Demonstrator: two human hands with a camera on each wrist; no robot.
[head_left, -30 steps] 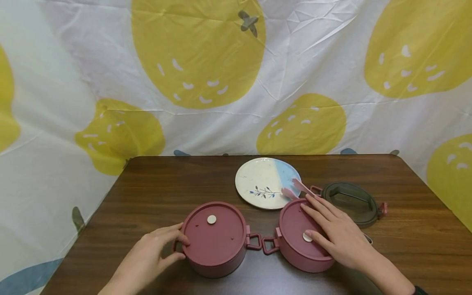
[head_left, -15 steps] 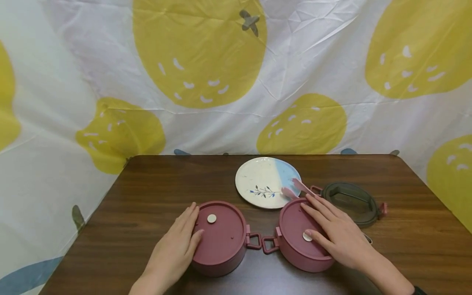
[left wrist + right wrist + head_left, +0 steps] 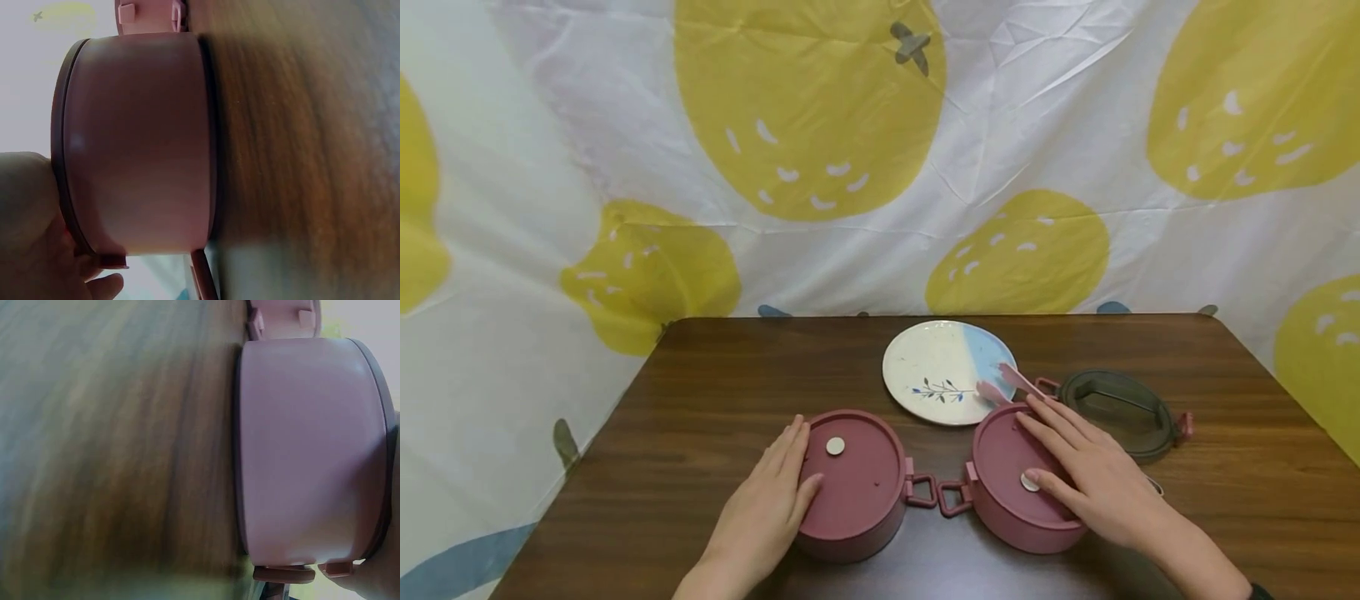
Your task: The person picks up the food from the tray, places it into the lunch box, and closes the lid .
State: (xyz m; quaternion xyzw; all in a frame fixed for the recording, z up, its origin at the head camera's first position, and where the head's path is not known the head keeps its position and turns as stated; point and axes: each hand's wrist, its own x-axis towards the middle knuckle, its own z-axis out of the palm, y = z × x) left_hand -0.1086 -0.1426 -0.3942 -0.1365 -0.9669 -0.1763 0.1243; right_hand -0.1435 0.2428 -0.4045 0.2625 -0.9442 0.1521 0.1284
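Note:
Two round maroon lidded lunch pots stand side by side, their loop handles almost meeting. My left hand [image 3: 760, 504] rests with straight fingers along the left edge of the left pot [image 3: 857, 492]; the left wrist view shows that pot's side wall [image 3: 137, 144], and some fingertips below its rim. Spread over the lid of the right pot [image 3: 1000, 450] lies my right hand [image 3: 1101, 475], its thumb by the pale round button [image 3: 1029, 481]. From the right wrist, the right pot's wall [image 3: 306, 450] fills the view, while most of that hand is out of frame.
Behind the pots lies a white and blue plate [image 3: 925, 362], with pink utensil tips [image 3: 1017, 379] over its right edge. A dark see-through lidded container [image 3: 1120, 412] sits at the right, partly behind my right hand. A patterned cloth [image 3: 820, 267] hangs behind the wooden table [image 3: 760, 367].
My left hand has shifted from gripping around the left pot's handle side to lying flat over the edge of its lid. The right hand stays where it was.

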